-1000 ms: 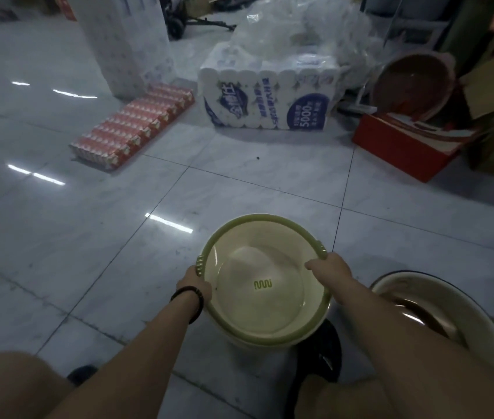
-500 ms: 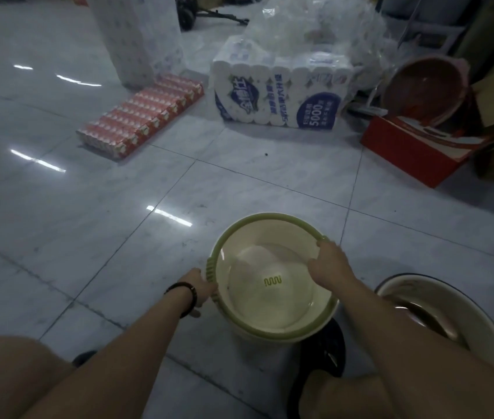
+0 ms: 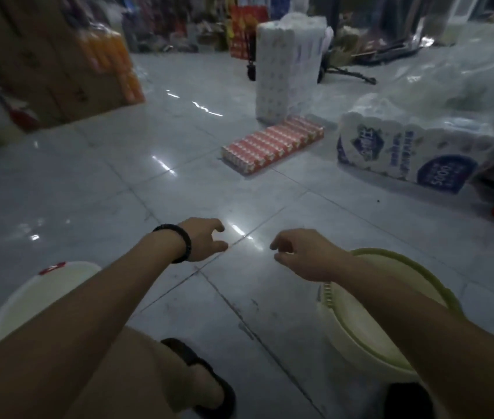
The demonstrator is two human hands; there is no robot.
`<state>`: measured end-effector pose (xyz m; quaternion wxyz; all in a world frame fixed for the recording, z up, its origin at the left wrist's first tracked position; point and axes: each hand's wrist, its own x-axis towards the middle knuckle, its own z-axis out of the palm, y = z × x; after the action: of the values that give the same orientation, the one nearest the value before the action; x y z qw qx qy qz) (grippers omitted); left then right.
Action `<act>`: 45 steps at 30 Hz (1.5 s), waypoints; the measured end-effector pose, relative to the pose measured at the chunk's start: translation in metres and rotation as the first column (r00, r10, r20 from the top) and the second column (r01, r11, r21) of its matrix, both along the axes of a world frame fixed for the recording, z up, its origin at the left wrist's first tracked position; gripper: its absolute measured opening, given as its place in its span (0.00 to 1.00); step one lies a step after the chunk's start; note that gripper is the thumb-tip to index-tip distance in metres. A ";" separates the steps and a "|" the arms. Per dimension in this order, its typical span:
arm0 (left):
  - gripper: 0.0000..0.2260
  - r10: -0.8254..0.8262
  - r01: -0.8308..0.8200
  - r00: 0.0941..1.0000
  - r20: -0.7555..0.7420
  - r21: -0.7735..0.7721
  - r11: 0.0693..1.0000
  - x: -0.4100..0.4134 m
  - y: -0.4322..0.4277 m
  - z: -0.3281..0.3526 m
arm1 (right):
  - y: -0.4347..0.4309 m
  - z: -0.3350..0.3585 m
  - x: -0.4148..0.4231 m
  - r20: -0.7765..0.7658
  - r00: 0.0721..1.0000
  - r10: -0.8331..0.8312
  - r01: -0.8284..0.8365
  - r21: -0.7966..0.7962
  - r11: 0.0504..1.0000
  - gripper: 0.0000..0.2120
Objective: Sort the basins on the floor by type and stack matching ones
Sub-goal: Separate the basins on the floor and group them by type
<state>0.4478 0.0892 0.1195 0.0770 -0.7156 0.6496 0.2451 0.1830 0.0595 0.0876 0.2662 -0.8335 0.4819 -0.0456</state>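
**While both hands hang empty: a basin under either forearm**

As the head cam looks down, the L hand (image 3: pixel 201 240) and R hand (image 3: pixel 303 257) are held out side by side over the tiled floor (image 3: pixel 118 192), apart, w/ a bright glare patch between them. L hand: fingers loosely curved, thumb spread from the rest, gripping nothing; a black wristband (image 3: pixel 179 243) circles its wrist. R hand: fingers curled loosely inward, likewise holding and touching nothing. Green-rimmed basin (image 3: pixel 357 322): cream inside, ribbed handle on the side toward the L hand, standing just behind the R wrist and partly covered by the R forearm; apart from the fingers. White basin (image 3: pixel 28 297): red label at its rim, lying body-side of the L hand, on the outer side of the L forearm, which hides part of it. Whether either basin has another nested in it cannot be told. Beyond the fingertips, well apart: a flat red carton pack (image 3: pixel 273 146), a tall wrapped paper-roll pack (image 3: pixel 285 65) behind it, and, further out past the R hand, a blue-printed tissue pack (image 3: pixel 406 152). A dark sandal (image 3: pixel 206 376) sits body-side, between the forearms
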 end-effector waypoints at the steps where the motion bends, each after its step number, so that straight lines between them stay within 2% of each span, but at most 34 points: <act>1: 0.27 0.046 -0.046 0.999 0.001 -0.016 0.999 0.026 0.015 0.002 | 0.003 0.009 0.025 0.000 0.999 0.041 -0.041 -0.003 0.999 0.15; 9: 0.16 0.411 -0.404 0.909 0.063 -0.102 0.909 0.186 0.155 0.009 | 0.045 0.031 0.214 -0.022 0.922 0.385 -0.386 -0.002 0.923 0.14; 11: 0.15 0.506 -0.496 0.859 0.075 -0.114 0.860 0.213 0.194 0.007 | 0.060 0.029 0.254 -0.029 0.879 0.476 -0.476 0.022 0.879 0.16; 16: 0.11 0.739 -0.733 0.669 0.083 -0.097 0.674 0.248 0.286 0.008 | 0.083 0.013 0.351 -0.051 0.761 0.647 -0.643 0.074 0.763 0.15; 19: 0.11 0.810 -0.804 0.573 0.127 -0.104 0.585 0.254 0.318 0.016 | 0.099 -0.010 0.392 -0.041 0.700 0.712 -0.705 0.116 0.700 0.14; 23: 0.12 0.894 -0.893 0.442 0.079 -0.054 0.447 0.253 0.342 0.012 | 0.118 -0.055 0.408 -0.060 0.650 0.758 -0.738 0.187 0.648 0.13; 26: 0.14 0.908 -0.911 0.411 0.083 0.027 0.410 0.252 0.344 0.007 | 0.130 -0.085 0.419 -0.160 0.566 0.809 -0.776 0.228 0.588 0.12; 31: 0.18 0.907 -0.910 0.405 0.112 0.143 0.389 0.254 0.346 -0.005 | 0.176 -0.094 0.435 -0.080 0.506 0.859 -0.829 0.227 0.510 0.13; 35: 0.18 0.930 -0.926 0.354 0.101 0.174 0.334 0.259 0.375 -0.030 | 0.218 -0.114 0.442 -0.099 0.449 0.888 -0.848 0.267 0.459 0.07; 37: 0.17 0.942 -0.930 0.321 0.095 0.220 0.295 0.267 0.397 -0.049 | 0.232 -0.130 0.450 -0.087 0.475 0.876 -0.808 0.350 0.473 0.10; 40: 0.17 0.942 -0.925 0.310 0.125 0.269 0.269 0.285 0.431 -0.083 | 0.245 -0.155 0.466 -0.093 0.599 0.795 -0.672 0.481 0.563 0.17; 41: 0.17 0.944 -0.925 0.304 0.129 0.276 0.261 0.291 0.443 -0.095 | 0.248 -0.167 0.472 -0.100 0.643 0.759 -0.626 0.502 0.597 0.16; 43: 0.17 0.955 -0.935 0.274 0.112 0.264 0.237 0.301 0.467 -0.117 | 0.257 -0.195 0.479 -0.113 0.732 0.672 -0.520 0.545 0.658 0.06; 45: 0.18 0.974 -0.934 0.214 0.078 0.309 0.180 0.311 0.489 -0.139 | 0.270 -0.229 0.482 -0.148 0.828 0.541 -0.345 0.626 0.699 0.06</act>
<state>0.7590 0.5785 -0.0194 -0.0332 -0.9245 0.0205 0.3791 0.6651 0.3291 -0.1417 0.4254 -0.8011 0.2906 0.3046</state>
